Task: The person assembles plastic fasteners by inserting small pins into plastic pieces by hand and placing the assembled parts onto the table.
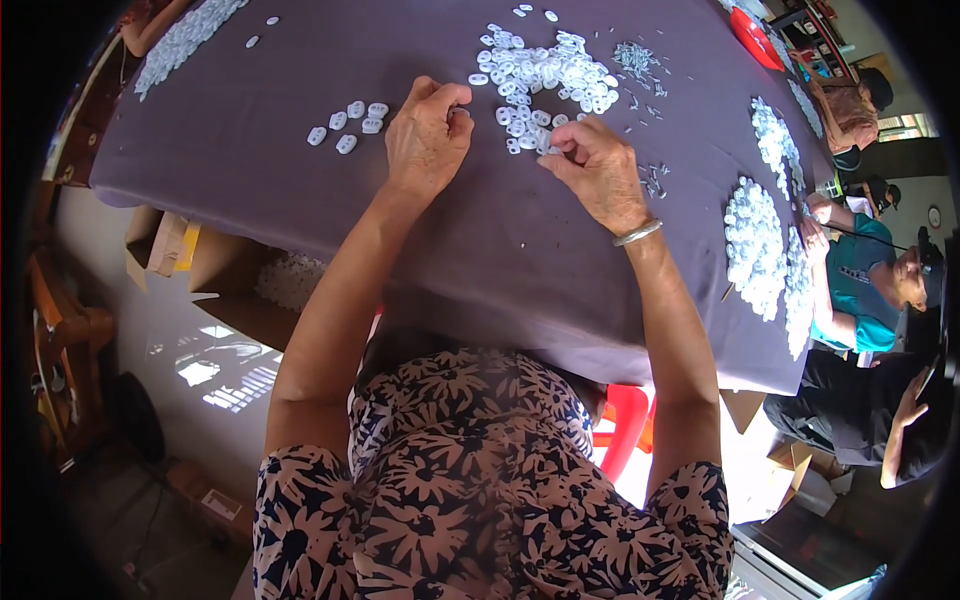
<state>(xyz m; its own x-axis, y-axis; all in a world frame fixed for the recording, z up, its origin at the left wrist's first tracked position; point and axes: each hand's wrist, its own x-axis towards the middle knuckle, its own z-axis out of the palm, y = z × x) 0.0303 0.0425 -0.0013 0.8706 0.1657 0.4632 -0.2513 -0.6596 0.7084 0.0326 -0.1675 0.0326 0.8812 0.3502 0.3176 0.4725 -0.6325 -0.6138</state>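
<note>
Just ahead and leftward of your right hand (600,168), its fingers curled, lies the heap of white pieces (540,66); your left hand (426,142), also curled, sits beyond the heap's left edge; whether either pinches anything, I cannot tell

Smooth plastic pieces (540,68), shiny metal bits (635,60), matt tablecloth (500,245), glossy metal bangle (638,233).

White pieces (535,68); purple-grey tablecloth (480,235); navy-and-beige floral top (440,490); red dish (755,40).

A purple-grey cloth (480,240) covers the worktop (230,130). On it lie heaped white pieces (542,66), small metal bits (636,60) and a red dish (755,40).
</note>
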